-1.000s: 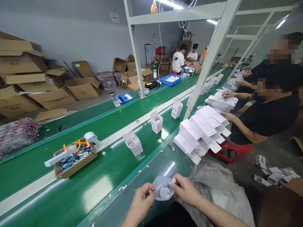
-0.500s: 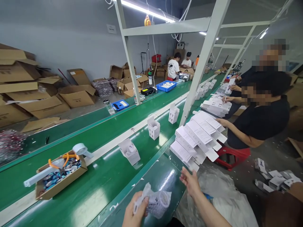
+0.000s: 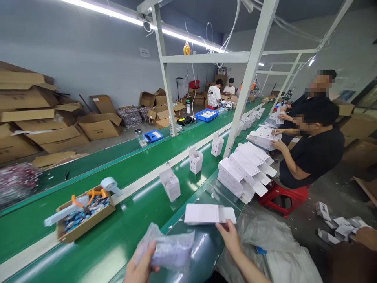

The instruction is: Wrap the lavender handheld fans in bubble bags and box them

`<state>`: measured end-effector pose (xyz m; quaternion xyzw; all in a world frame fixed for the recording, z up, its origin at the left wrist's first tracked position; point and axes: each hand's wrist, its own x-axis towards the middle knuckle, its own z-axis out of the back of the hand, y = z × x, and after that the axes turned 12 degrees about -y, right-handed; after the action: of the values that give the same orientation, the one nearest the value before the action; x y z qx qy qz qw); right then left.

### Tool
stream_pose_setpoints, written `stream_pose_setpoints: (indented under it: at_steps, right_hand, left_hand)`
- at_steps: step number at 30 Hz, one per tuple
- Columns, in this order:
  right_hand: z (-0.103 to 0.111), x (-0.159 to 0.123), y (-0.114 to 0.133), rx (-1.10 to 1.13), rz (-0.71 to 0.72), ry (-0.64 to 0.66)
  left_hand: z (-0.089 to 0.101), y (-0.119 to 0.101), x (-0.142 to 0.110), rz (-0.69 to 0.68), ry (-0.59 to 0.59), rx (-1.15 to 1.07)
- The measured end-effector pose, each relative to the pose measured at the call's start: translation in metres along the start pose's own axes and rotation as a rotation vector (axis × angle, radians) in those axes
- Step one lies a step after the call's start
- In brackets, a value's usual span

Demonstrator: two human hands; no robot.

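My left hand [image 3: 143, 265] is closed on a clear plastic bag [image 3: 175, 249] with a pale object inside; what the object is I cannot make out. It hangs over the near edge of the green work surface. My right hand [image 3: 229, 236] pinches the lower edge of a flattened white box [image 3: 203, 214], whose flap points right. Just beyond, a fanned stack of flattened white boxes [image 3: 246, 169] lies on the side ledge. An opened white box [image 3: 170, 184] with something pale in it stands on the belt, and another white box [image 3: 196, 160] stands farther along.
A cardboard tray [image 3: 85, 218] of small parts, with orange-handled pliers and a tape roll, sits at left. A white metal post [image 3: 250, 78] rises beside the green belt [image 3: 118, 243]. Co-workers sit along the right side. Plastic bags [image 3: 265, 236] lie at lower right.
My right hand, empty before, now grips a flattened white box and has drawn it left from the stack. My left hand with the bag has shifted left, and the view has tilted up slightly.
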<state>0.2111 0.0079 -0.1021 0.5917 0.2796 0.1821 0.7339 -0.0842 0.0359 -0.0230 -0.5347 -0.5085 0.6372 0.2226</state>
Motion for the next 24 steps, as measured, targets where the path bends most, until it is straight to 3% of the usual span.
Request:
stream_pose_setpoints:
  at_steps: [2,4,6,8,10,13,15,18,20,22,24]
  right_hand:
    - [-0.006,-0.032,0.015,-0.107,0.217,0.175]
    - [-0.02,-0.055,0.029,-0.307,0.682,0.433]
    - [-0.039,-0.069,0.035,-0.315,0.781,0.581]
    - [-0.056,-0.076,0.033,-0.355,0.885,0.607]
    - [-0.065,-0.081,0.027,-0.384,0.954,0.599]
    - [-0.066,-0.09,0.021,-0.387,0.993,0.7]
    - [-0.065,-0.099,0.017,-0.384,1.01,0.762]
    - [-0.067,-0.116,0.011,-0.361,0.963,0.77]
    - [-0.068,-0.123,0.006,-0.337,0.88,0.82]
    - [-0.068,-0.123,0.0,-0.286,0.76,0.875]
    - [-0.066,-0.116,-0.005,-0.226,0.628,0.882]
  left_hand:
    - [0.006,-0.011,-0.005,0.031,-0.034,-0.149]
    - [0.005,-0.02,-0.013,0.005,-0.03,-0.286]
    - [0.004,-0.023,-0.016,-0.037,0.009,-0.32]
    - [0.007,-0.019,-0.014,-0.095,0.011,-0.276]
    - [0.016,-0.014,-0.012,-0.186,-0.06,-0.172]
    - [0.033,-0.01,-0.021,-0.401,-0.218,0.143]
    - [0.038,-0.014,-0.032,-0.599,-0.226,0.46]
    - [0.03,-0.028,-0.048,-0.825,-0.009,0.973]
    - [0.018,-0.035,-0.054,-0.849,0.148,1.237]
    - [0.008,-0.036,-0.057,-0.832,0.224,1.391]
    - [0.004,-0.028,-0.058,-0.904,0.256,1.419]
